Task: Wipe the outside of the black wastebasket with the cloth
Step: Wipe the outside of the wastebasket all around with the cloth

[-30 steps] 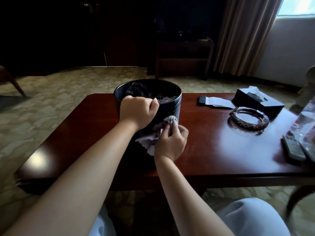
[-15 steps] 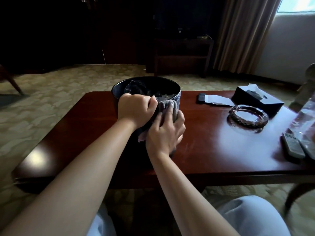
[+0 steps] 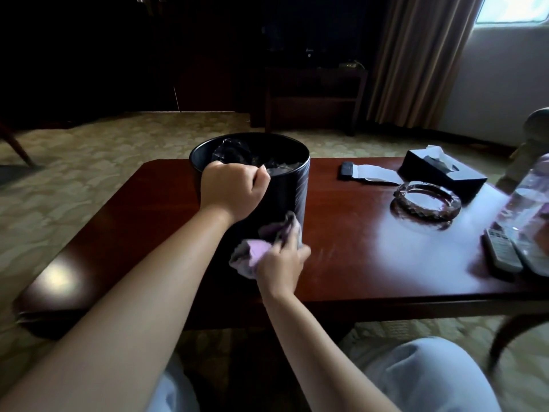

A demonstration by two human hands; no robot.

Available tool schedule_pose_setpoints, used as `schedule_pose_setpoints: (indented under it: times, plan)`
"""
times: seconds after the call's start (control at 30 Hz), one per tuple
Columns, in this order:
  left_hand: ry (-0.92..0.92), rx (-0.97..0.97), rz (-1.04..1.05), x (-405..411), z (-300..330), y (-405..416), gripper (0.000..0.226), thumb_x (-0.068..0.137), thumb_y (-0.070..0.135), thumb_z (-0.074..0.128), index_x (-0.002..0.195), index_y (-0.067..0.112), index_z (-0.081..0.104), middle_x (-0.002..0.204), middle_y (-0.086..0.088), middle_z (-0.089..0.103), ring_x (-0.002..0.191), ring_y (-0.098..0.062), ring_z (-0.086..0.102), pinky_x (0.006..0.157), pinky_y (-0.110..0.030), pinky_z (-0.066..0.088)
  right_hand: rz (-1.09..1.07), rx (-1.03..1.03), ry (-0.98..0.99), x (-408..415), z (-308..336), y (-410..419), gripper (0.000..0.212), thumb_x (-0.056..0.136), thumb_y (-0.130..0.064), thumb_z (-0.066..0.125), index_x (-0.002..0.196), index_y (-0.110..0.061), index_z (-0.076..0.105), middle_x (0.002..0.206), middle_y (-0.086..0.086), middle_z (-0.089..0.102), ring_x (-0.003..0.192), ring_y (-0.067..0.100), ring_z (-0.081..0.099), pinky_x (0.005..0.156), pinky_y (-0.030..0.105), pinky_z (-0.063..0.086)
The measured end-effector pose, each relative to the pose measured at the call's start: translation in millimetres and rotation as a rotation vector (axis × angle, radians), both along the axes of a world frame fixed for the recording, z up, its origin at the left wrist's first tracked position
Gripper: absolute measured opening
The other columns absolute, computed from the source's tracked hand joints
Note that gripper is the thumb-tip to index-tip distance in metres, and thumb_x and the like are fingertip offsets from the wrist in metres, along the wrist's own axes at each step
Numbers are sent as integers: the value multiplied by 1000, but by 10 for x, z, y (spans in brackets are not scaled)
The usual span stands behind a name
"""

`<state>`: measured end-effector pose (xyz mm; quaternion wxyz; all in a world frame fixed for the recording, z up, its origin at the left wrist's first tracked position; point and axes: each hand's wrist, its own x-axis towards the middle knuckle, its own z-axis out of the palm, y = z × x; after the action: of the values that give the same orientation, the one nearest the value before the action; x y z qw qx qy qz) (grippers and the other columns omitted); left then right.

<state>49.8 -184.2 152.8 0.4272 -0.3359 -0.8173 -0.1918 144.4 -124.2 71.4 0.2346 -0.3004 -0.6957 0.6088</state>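
Dim room, glossy desk. Your left hand gripped the wastebasket rim, fingers curled over it; right hand pinched the cloth low against its near wall. Risk: hard strokes could tip the basket, spilling its contents.

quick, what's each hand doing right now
Left hand: grips the wastebasket rim.
Right hand: holds the cloth against the wastebasket's side.
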Motion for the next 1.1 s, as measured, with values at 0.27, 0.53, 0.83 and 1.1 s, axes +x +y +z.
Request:
schedule_pose_setpoints:
  times: [0.27, 0.53, 0.83, 1.1]
  plan:
    - [20, 0, 27, -12, -25, 4, 44, 88, 30, 34, 46, 20, 39, 42, -7, 53, 39, -29, 46, 58, -27, 25, 19, 176, 53, -24, -33, -50, 58, 93, -18, 38, 145, -41, 23, 126, 4, 36, 116, 23, 44, 92, 25, 32]
    - [27, 31, -10, -10, -21, 3, 42, 89, 28, 34, 48, 23, 28, 38, -4, 45, 37, -22, 30, 58, -26, 25, 129, -169, -317, -21, -518, 197, 43, 96, -20, 34, 136, -29, 45, 127, 12, 50, 109, 28, 54, 85, 28, 39]
    - [72, 22, 28, -35, -46, 3, 47, 88, 25, 39, 43, 13, 45, 40, -8, 51, 37, -29, 45, 58, -26, 25, 43, 348, 44, -51, -84, 105, 56, 93, -19, 42, 147, -27, 26, 120, 6, 41, 107, 22, 48, 84, 27, 37]
    - [74, 48, 1, -33, -43, 15, 43, 89, 25, 37, 47, 22, 29, 38, 4, 34, 39, -16, 25, 58, -26, 24, 277, -159, -326, 32, -631, 479, 35, 92, -14, 38, 118, -20, 61, 113, 0, 64, 95, 18, 57, 73, 25, 41]
